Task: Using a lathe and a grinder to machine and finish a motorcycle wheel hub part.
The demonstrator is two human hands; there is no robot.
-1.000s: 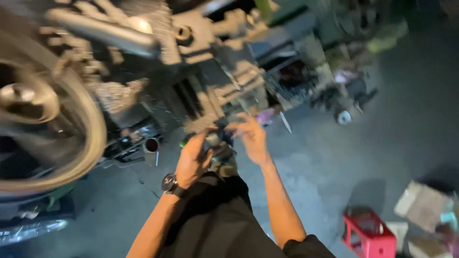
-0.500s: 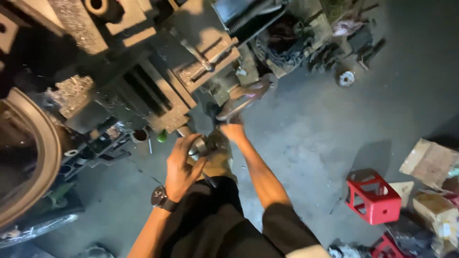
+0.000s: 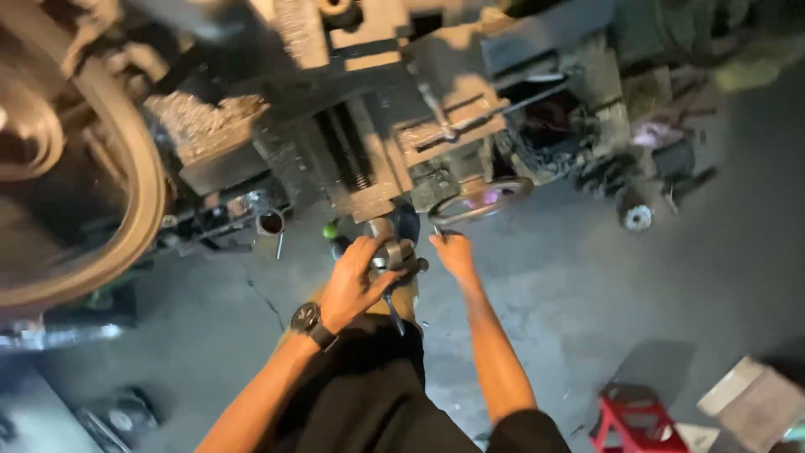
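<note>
**Hands at the handles of a lathe**

Grey concrete floor (image 3: 587,285) spreads under a large, grimy lathe (image 3: 377,143) in a dim workshop. At far left curves a big round casing (image 3: 126,168); next to it metal swarf (image 3: 201,122) lies heaped on the machine. Further right, the left hand (image 3: 352,281), a wristwatch (image 3: 306,319) on its wrist, is clenched around a small metal crank handle (image 3: 394,256) at the front of the carriage. Just beside it, the right hand (image 3: 454,252) reaches up with its fingers at the lower rim of a handwheel (image 3: 482,200); whether it grips is unclear. Far right, a red plastic stool (image 3: 637,415) stands on the floor.

As I judge it, the risk lies in the blur and poor light: a hand could slip off an oily handle, and loose swarf could cut skin.
</note>
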